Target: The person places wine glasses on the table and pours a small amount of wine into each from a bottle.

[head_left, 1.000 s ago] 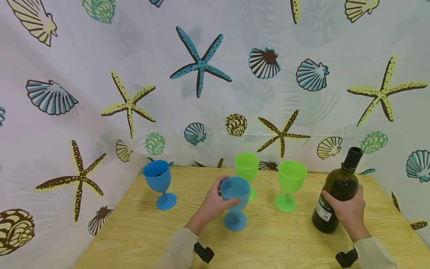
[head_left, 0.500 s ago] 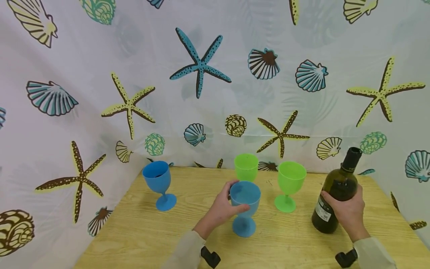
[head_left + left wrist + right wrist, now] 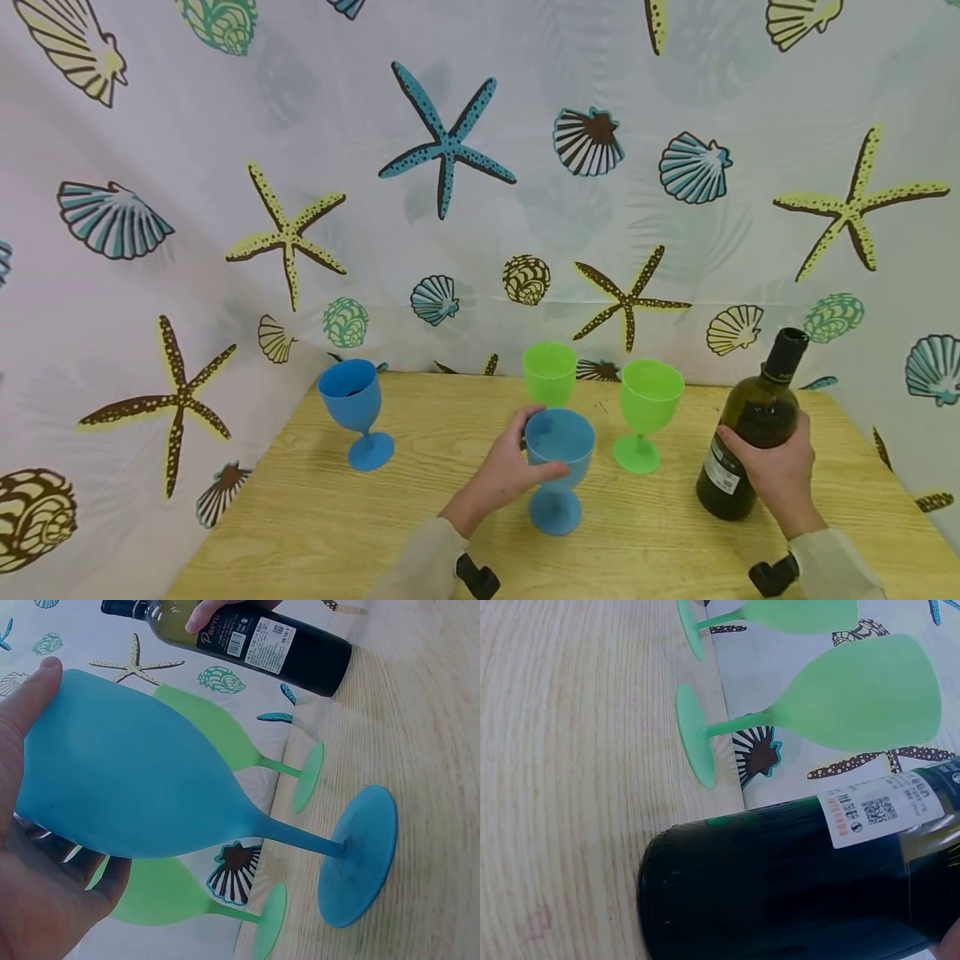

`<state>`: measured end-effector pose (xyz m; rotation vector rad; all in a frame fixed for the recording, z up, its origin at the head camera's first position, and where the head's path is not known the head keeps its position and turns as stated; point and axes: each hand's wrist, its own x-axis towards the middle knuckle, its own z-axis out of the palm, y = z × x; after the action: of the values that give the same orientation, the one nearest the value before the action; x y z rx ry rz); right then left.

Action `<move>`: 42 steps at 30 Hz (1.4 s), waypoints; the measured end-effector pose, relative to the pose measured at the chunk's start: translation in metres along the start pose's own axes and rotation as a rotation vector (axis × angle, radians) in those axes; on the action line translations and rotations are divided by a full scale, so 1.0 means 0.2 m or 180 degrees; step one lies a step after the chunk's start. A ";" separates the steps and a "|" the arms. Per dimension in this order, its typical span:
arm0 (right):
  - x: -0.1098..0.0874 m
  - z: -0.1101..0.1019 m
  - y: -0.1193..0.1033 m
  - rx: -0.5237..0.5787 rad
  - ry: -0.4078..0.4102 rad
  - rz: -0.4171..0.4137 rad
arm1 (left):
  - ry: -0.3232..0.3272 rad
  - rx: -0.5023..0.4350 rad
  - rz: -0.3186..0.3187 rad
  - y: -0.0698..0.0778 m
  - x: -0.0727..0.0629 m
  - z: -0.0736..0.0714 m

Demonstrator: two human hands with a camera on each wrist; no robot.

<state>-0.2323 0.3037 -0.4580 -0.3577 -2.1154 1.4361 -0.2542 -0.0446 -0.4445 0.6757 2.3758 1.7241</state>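
My left hand (image 3: 513,471) grips the bowl of a translucent blue goblet (image 3: 142,772), thumb on one side and fingers round the other. The goblet is upright; I cannot tell whether its foot touches the table. My right hand (image 3: 776,471) holds a dark wine bottle (image 3: 750,417) round its body. In the head view its uncorked neck leans slightly to the right. Behind the blue goblet stands one green goblet (image 3: 550,372), its lower part hidden. A second green goblet (image 3: 651,398) stands between the blue goblet and the bottle.
A darker blue goblet (image 3: 351,400) with something dark inside stands at the left on the wooden table (image 3: 322,533). A white cloth (image 3: 480,333) printed with starfish and shells hangs behind the table and along its sides.
My left hand has moved the blue goblet rightward and nearer to me, so it now covers the rear green goblet's stem and foot. The right hand and bottle have stayed put.
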 end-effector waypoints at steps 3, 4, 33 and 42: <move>0.00 0.00 -0.01 -0.0007 0.0022 -0.0005 | -0.0020 0.0012 -0.0011 0.02 0.00 0.00; 0.00 0.00 -0.01 -0.0004 0.0026 -0.0013 | -0.0025 0.0011 -0.0019 0.03 0.00 0.01; -0.08 0.04 -0.03 -0.0119 -0.0019 -0.0468 | -0.0075 -0.0103 -0.0006 -0.01 0.03 0.09; -0.11 0.08 -0.04 -0.0306 -0.0278 -0.1033 | -0.0116 -0.0120 0.0014 -0.01 0.04 0.08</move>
<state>-0.2217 0.2776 -0.4619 0.0160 -2.1958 1.1840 -0.2551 -0.0275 -0.4501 0.7011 2.3136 1.7384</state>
